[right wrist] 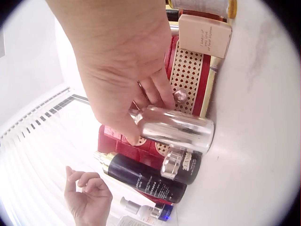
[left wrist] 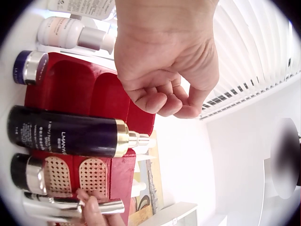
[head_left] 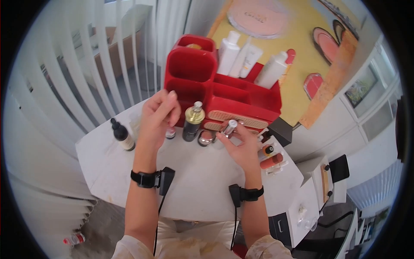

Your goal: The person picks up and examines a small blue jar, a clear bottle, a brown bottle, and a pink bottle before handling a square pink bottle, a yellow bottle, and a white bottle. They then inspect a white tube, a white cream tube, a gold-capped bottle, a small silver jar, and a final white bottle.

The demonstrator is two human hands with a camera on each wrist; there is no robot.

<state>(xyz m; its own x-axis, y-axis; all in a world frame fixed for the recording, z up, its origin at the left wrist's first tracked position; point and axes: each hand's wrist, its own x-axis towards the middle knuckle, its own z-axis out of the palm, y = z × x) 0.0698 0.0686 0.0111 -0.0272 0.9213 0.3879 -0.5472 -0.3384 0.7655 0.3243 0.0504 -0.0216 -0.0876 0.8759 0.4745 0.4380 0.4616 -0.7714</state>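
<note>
My left hand (head_left: pixel 160 113) is raised before the red organizer (head_left: pixel 245 108), fingers loosely curled and holding nothing; the left wrist view shows the hand (left wrist: pixel 167 61) with an empty palm. At the organizer's front right, my right hand (head_left: pixel 242 146) grips the upper part of a silver bottle (right wrist: pixel 176 129), which stands upright on the table. Beside that bottle is a short dark jar with a silver lid (right wrist: pixel 184 165). A tall dark bottle with a gold collar (head_left: pixel 190 128) stands between my hands. Near my left fingers sits a small jar (head_left: pixel 170 133).
A dropper bottle (head_left: pixel 123 134) stands at the table's left side. White bottles (head_left: pixel 228 53) fill the organizer's rear. Several small cosmetics, including an orange tube (head_left: pixel 271 161), lie at the right. White vertical blinds (head_left: pixel 92 56) hang at the left. The white table (head_left: pixel 189 185) extends towards the body.
</note>
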